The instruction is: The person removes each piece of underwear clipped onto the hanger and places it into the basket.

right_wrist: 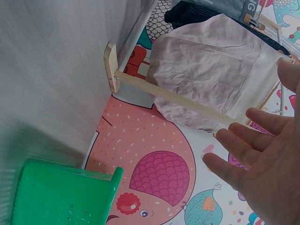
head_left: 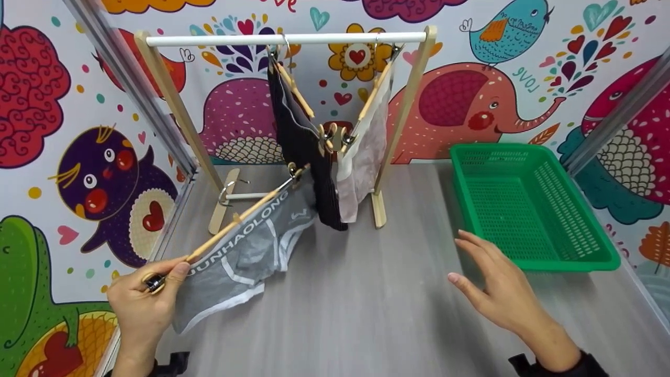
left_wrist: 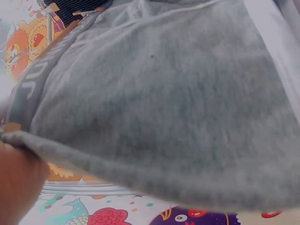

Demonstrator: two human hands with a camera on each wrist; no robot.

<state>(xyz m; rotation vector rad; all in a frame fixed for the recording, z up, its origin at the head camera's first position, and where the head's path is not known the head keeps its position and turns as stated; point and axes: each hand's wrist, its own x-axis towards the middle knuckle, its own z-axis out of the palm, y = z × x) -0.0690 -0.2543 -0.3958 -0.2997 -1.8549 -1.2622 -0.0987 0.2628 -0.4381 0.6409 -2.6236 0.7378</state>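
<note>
Grey boxer briefs (head_left: 246, 251) with a lettered waistband hang from a wooden clip hanger (head_left: 230, 230). My left hand (head_left: 144, 298) grips the hanger's near end beside its metal clip, and the briefs stretch away toward the rack. In the left wrist view the grey cloth (left_wrist: 164, 93) fills most of the picture. My right hand (head_left: 497, 285) is held in the air with fingers spread and nothing in it, just left of the green basket (head_left: 460, 193). On the rack, a black garment (head_left: 298, 136) and a pale pink garment (head_left: 366, 162) hang from two more hangers.
A small wooden rack with a white top rail (head_left: 335, 38) stands at the back of the grey table (head_left: 377, 303). The basket, with perforated walls, sits at the right. Cartoon-printed walls (head_left: 31, 94) enclose the table at the back and sides.
</note>
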